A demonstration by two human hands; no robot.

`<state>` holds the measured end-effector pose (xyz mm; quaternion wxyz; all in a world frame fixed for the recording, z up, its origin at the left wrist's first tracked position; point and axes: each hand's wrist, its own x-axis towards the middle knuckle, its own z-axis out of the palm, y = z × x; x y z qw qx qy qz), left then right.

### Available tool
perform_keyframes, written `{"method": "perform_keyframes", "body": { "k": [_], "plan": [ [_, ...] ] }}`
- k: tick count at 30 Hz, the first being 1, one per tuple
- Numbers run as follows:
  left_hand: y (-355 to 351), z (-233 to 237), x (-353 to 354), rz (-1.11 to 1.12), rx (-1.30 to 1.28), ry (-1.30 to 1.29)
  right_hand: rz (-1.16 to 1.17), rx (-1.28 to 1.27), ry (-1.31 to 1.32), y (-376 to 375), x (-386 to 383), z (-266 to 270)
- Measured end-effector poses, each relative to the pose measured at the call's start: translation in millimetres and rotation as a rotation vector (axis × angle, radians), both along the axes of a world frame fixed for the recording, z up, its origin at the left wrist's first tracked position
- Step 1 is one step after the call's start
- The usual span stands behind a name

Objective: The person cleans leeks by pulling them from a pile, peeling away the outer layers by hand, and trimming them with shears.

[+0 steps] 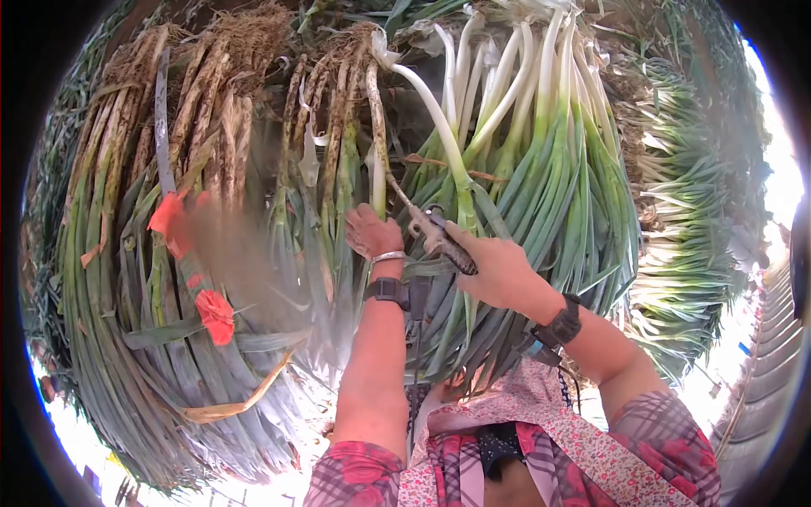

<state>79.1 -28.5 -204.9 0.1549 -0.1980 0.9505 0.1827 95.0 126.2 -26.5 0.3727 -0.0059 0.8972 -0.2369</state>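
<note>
My left hand (pixel 372 232) is closed around a long green onion (pixel 379 165), whose upper stalk is brown and dirty beside a peeled white strip. My right hand (pixel 503 272) grips a small knife (pixel 454 247) by its dark handle. Its thin blade points up and left, close against the stalk above my left hand. Pale material is wrapped or stuck near the base of the blade. Right of the knife lie peeled green onions (pixel 553 127) with clean white stems, roots end away from me. To the left are unpeeled green onions (pixel 338 127) with brown skins and roots.
A large bundle of dirty green onions (pixel 93 228) lies at the left, crossed by a strap with red cloth pieces (pixel 214 317). Stacked green onions (pixel 684 203) line the right side. A ribbed grey surface (pixel 764 363) shows at far right. A blurred smear covers part of the left.
</note>
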Motion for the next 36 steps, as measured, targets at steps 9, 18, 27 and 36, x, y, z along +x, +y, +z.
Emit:
{"method": "perform_keyframes", "body": {
  "k": [9, 18, 27, 36],
  "plan": [
    [-5.8, -13.2, 0.2, -0.074, 0.016, 0.023, -0.012, -0.024, -0.018, -3.8, -14.6, -17.4],
    [3.7, -12.5, -2.7, -0.151, 0.062, -0.128, -0.004, -0.045, -0.088, -5.1, -7.5, -10.1],
    [3.0, -9.7, -0.1, -0.202, -0.047, -0.204, -0.041, 0.011, 0.012, 1.6, -23.4, -23.0],
    [0.5, -9.7, 0.6, -0.225, -0.074, -0.217, -0.084, 0.039, 0.175, 0.5, -83.6, -63.0]
  ]
}}
